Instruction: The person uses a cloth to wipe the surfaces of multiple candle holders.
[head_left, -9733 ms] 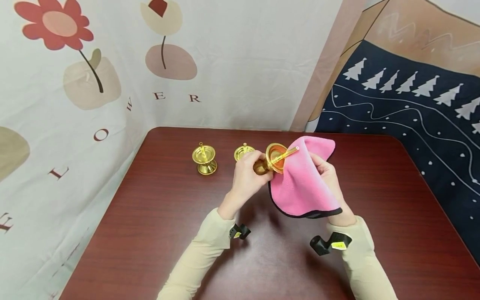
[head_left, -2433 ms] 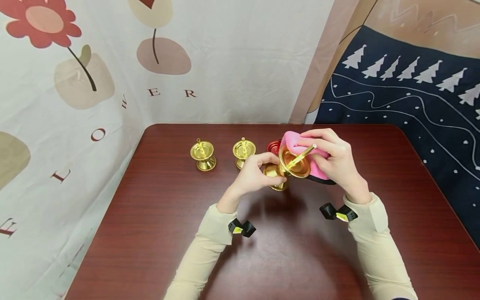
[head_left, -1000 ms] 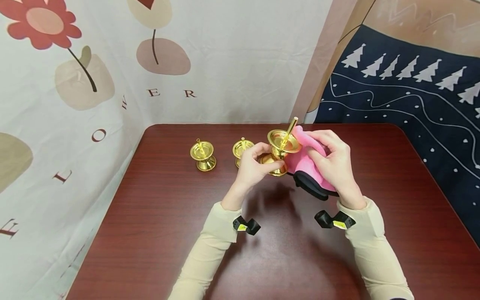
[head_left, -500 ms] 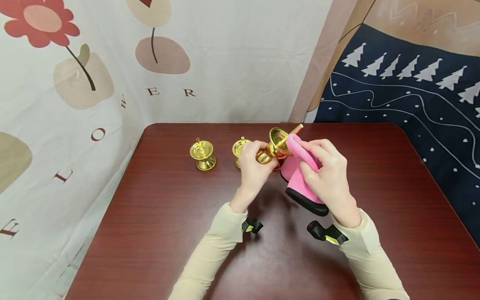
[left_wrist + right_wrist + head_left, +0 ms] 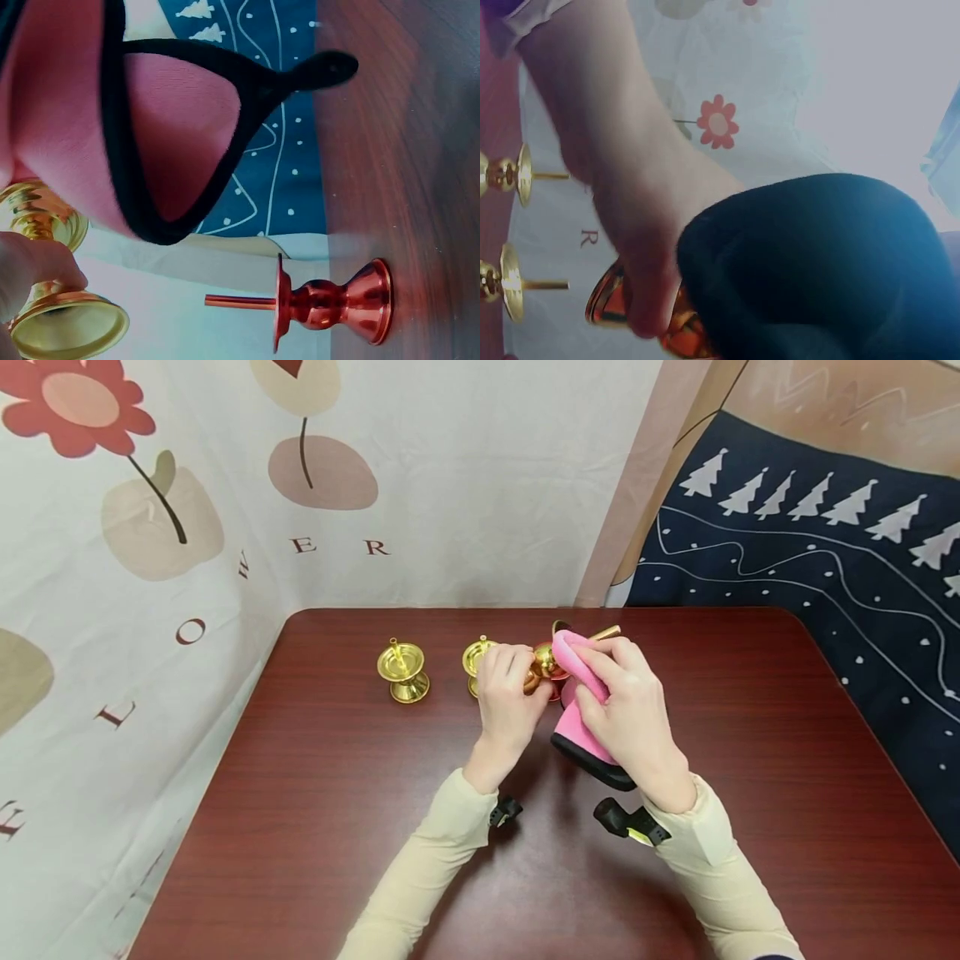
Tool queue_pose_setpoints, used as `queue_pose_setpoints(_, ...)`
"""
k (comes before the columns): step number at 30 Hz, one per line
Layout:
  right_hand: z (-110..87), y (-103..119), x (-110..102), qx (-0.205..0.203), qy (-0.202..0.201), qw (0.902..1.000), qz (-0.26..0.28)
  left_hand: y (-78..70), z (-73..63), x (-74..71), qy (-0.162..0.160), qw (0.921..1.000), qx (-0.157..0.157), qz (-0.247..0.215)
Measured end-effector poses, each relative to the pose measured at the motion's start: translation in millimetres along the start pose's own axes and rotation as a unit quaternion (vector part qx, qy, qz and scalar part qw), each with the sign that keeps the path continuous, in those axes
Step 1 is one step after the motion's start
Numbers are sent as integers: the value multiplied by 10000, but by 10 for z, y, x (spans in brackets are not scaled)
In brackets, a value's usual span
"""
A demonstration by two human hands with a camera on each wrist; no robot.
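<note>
Pink cloth [image 5: 582,731], pinched in your right hand [image 5: 637,718], touched the gold candlestick [image 5: 545,662]. Your left hand [image 5: 506,702] gripped that candlestick.

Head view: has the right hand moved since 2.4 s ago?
Yes. Judged against the back edge of the table, the right hand is now farther left and farther from that edge.

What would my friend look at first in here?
Probably the bright pink cloth in the right hand, next to the shiny gold stand in the left hand. Then the lone red stand on the table, partly hidden behind the cloth and gold stand in the head view. Maybe also the big red flower on the pale curtain, upper left.
</note>
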State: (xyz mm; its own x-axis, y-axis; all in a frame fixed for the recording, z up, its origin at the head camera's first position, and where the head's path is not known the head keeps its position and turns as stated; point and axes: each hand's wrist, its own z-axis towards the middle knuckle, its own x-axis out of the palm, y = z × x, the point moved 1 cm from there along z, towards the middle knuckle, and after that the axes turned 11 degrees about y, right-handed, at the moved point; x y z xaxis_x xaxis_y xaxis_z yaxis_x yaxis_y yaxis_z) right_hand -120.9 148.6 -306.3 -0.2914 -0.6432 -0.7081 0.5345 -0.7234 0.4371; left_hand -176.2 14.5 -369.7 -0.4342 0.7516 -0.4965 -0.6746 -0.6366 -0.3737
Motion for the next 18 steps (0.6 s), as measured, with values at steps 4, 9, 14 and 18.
queue_pose_setpoints(4,-21,-54,-35,-347,153,9992,-102,47,-3,-24,16,9980,-153,-613)
queue_pose_setpoints(9,-37,-203,-72,-366,116,9990,228,82,-6,-31,201,9874,-550,-1469)
queue_pose_setpoints(14,-45,-370,-20,571,-270,9889,1344,80,-16,-67,474,9707,-1218,-2017)
queue_pose_setpoints(18,-75,-421,92,1842,-243,9399,2864,57,6,-96,886,9357,-1856,-2865)
